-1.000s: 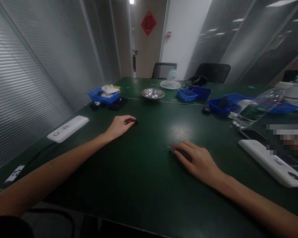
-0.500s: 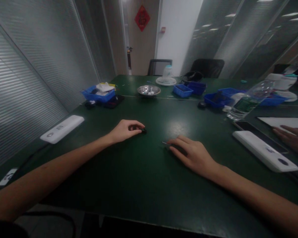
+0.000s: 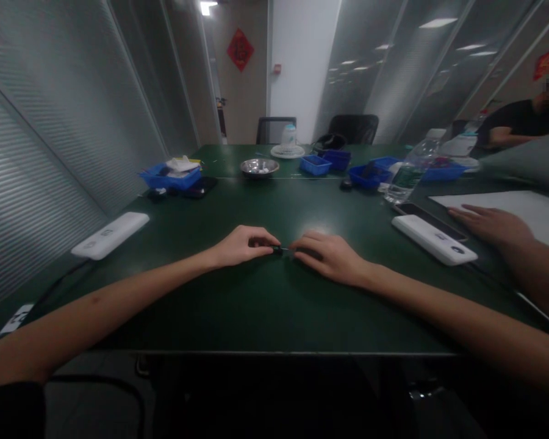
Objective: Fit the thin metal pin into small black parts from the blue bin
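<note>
Just above the green table [image 3: 238, 311], my left hand [image 3: 244, 246] pinches a small black object [image 3: 278, 250] between thumb and fingers. Its kind is too small to make out. Facing it, my right hand [image 3: 327, 253] is closed on a thin metal rod [image 3: 287, 249], whose bright tip points left and meets or nearly meets the black object. I cannot tell whether the tip is inside it. The rest of the rod is hidden by my right fingers.
White power banks lie at left [image 3: 112, 235] and right [image 3: 434, 239], near a phone [image 3: 427, 221]. Further back are a metal bowl [image 3: 259, 169], blue trays [image 3: 171, 177] and a water bottle [image 3: 414, 167]. Another person's hand [image 3: 491, 222] rests on white paper [image 3: 537, 210].
My right hand has moved left and slightly up, bringing the rod to the black object. My left hand has shifted a little right. The camera view has turned right, showing the other person.
</note>
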Motion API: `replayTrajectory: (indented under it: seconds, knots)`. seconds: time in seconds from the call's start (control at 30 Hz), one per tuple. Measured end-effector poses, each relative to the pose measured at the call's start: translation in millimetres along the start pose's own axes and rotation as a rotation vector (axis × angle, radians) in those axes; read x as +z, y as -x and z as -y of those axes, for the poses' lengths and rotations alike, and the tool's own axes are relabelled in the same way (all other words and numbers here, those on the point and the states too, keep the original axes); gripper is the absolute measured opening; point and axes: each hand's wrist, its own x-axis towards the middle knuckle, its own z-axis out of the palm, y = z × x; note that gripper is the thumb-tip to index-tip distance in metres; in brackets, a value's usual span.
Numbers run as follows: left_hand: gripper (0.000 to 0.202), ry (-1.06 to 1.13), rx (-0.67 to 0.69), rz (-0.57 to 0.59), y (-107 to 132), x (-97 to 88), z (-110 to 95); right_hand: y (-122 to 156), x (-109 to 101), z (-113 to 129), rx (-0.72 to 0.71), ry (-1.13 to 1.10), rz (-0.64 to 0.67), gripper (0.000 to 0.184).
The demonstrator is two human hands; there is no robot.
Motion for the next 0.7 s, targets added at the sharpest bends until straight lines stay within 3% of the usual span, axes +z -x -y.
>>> replayTrajectory:
  seconds: [0.47,0.7]
  knots:
    - [0.025,0.096,0.053,0.009,-2,1.1,6,2,0,1,-0.032,0.032,-0.004,0.034]
    - [0.021,0.083,0.077,-0.008,-20,3.6,13,2,0,1,0.026,0.084,-0.043,0.032]
